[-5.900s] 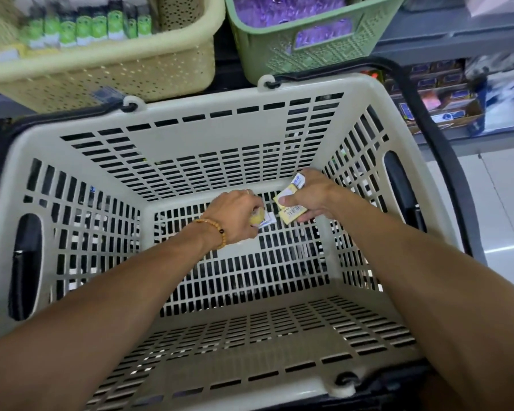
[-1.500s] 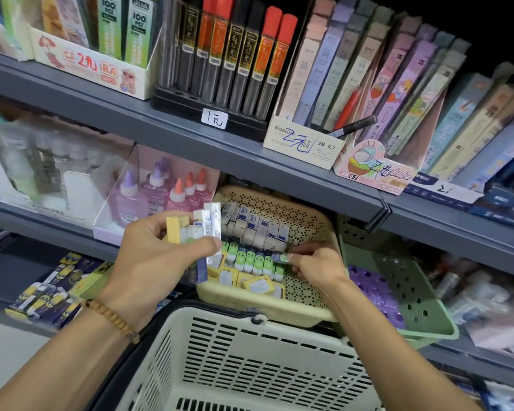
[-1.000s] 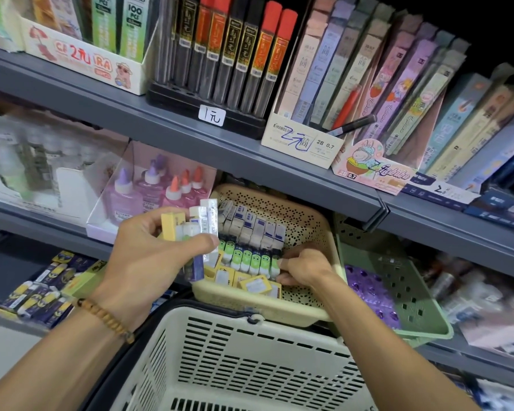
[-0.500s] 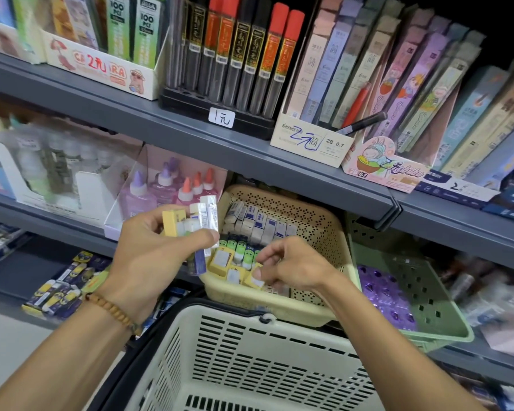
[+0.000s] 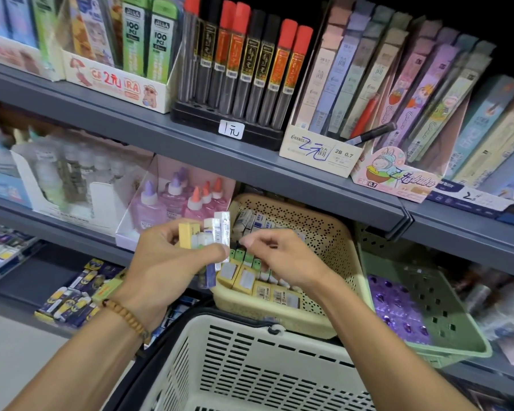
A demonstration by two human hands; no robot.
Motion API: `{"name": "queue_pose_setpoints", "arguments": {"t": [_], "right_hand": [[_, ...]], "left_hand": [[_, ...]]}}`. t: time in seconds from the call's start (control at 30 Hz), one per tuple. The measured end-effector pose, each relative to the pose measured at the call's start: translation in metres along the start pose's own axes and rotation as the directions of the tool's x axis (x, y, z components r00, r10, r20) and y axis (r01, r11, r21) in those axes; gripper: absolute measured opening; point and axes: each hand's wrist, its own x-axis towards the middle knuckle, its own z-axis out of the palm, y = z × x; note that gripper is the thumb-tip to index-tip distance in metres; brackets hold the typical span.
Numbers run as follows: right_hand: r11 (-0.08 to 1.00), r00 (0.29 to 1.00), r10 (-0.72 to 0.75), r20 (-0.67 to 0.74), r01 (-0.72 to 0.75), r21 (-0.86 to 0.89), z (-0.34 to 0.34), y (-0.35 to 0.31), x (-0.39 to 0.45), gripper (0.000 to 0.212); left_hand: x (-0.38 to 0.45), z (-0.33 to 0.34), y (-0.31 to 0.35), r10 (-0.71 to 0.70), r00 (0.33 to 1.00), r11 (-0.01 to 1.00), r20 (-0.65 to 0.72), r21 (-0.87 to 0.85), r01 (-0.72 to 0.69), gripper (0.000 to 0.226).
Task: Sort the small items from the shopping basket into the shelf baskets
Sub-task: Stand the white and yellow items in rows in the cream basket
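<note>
Sorting: my left hand (image 5: 172, 262) grips small boxes (image 5: 212, 232); right hand (image 5: 282, 256) loosely curled, empty.
Next: pinch one box, drop into cream shelf basket (image 5: 336, 247) beyond.

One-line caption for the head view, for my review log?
Left hand grips a bundle of small boxes while the empty right hand reaches toward it, above the beige shelf basket.

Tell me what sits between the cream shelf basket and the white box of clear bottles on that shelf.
In the head view, a pink display box of glue bottles stands between the cream shelf basket and the white box of clear bottles.
</note>
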Motion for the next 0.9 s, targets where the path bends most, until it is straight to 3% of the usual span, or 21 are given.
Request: {"name": "queue_pose_setpoints", "arguments": {"t": [0.13, 0.3, 0.5, 0.7, 0.8, 0.9], "right_hand": [[0.916, 0.992, -0.124, 0.037, 0.100, 0.388, 0.006, -0.021, -0.010, 0.021], [0.911, 0.983, -0.157, 0.098, 0.106, 0.399, 0.014, -0.029, -0.016, 0.005], [0.936, 0.995, -0.100, 0.023, 0.086, 0.340, 0.015, -0.018, -0.018, 0.003], [0.898, 0.995, 0.088, -0.042, -0.062, 0.435, -0.013, 0.009, -0.007, 0.014], [0.866, 0.965, 0.216, -0.150, -0.119, 0.485, -0.035, 0.027, 0.013, 0.015], [0.901, 0.935, 0.287, -0.208, -0.190, 0.390, -0.052, 0.040, 0.039, 0.014]], "left_hand": [[0.001, -0.001, -0.001, 0.022, 0.997, 0.996, 0.076, 0.089, -0.028, 0.035], [0.002, -0.006, -0.003, 0.019, 0.979, 0.975, 0.204, 0.214, -0.063, 0.030], [0.004, -0.002, -0.009, 0.043, 0.976, 0.918, 0.215, 0.377, -0.124, 0.035], [0.010, 0.002, -0.018, -0.017, 0.995, 0.948, 0.094, 0.317, -0.014, 0.024], [0.013, 0.006, -0.021, -0.092, 0.993, 0.981, 0.074, 0.175, 0.078, 0.018], [0.012, 0.011, -0.019, -0.174, 0.982, 0.984, 0.067, -0.014, 0.175, 0.016]]}}
